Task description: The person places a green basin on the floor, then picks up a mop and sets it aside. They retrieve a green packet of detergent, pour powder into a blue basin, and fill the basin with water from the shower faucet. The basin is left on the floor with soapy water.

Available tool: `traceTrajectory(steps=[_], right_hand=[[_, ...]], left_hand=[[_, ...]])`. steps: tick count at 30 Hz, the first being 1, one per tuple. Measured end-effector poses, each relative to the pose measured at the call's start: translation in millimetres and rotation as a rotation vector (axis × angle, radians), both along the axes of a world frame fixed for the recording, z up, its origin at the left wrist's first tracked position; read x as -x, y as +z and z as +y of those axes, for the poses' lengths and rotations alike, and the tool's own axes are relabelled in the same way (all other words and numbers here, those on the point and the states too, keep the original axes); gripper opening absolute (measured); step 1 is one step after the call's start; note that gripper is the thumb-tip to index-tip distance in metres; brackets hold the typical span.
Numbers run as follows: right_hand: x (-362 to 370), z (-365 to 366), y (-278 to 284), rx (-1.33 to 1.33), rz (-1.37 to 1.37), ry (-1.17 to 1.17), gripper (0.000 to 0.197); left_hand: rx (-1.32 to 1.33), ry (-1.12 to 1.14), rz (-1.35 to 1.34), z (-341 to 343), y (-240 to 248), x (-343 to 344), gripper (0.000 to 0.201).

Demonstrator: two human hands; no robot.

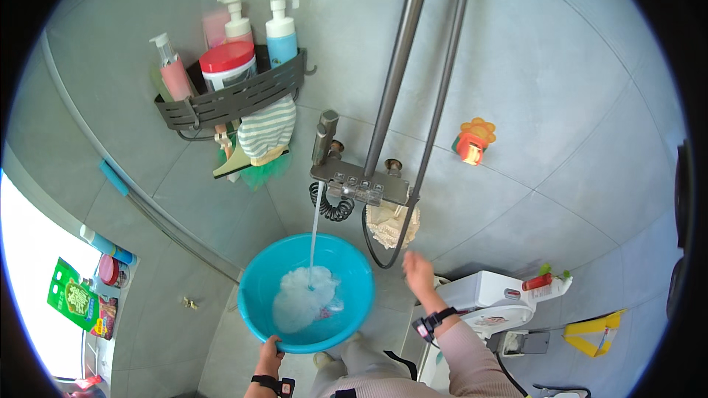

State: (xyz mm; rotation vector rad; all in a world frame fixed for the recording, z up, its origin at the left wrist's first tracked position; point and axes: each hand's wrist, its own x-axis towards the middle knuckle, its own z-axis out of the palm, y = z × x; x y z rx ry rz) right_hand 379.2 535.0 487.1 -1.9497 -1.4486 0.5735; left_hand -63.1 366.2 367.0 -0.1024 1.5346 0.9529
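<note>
My left hand [271, 351] is closed on the near rim of a round turquoise basin [254, 284]. White foam [302, 298] floats on the water inside, and a small reddish patch shows at its edge; what that is I cannot make out. From the dark grey shower mixer [361, 180] a thin stream of water [316, 228] falls into the foam. To the right of the basin, my right hand [420, 274] is raised below the mixer, near the looped shower hose [402, 247]. Its fingers are smeared, so their pose is unclear; nothing visible is held.
A dark corner shelf [232, 102] carries pump bottles and a red-lidded jar, with a striped mitt [267, 130] hanging beneath. A beige mesh pouch [392, 225] hangs under the mixer. The white toilet [483, 295] stands at right. Bottles and a green bag [74, 295] line the left sill.
</note>
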Motion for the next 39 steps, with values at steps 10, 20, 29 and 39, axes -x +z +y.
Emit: traceTrajectory(steps=[10,20,29,39], right_hand=[[11,137,107,-0.518,0.045,0.028,0.024],[16,145,104,-0.451,0.163,-0.065,0.038],[4,166,93,-0.408,-0.044,-0.055,0.038],[-3,179,86,-0.247,-0.165,0.015,0.036]], left_hand=[[-0.175,0.033,0.218,17,86,-19,0.023],[-0.21,0.065,0.426,28,108,-25,0.017],[-0.251,0.024,0.394,23,108,-22,0.015],[-0.262,0.033,0.369,13,104,-32,0.021]])
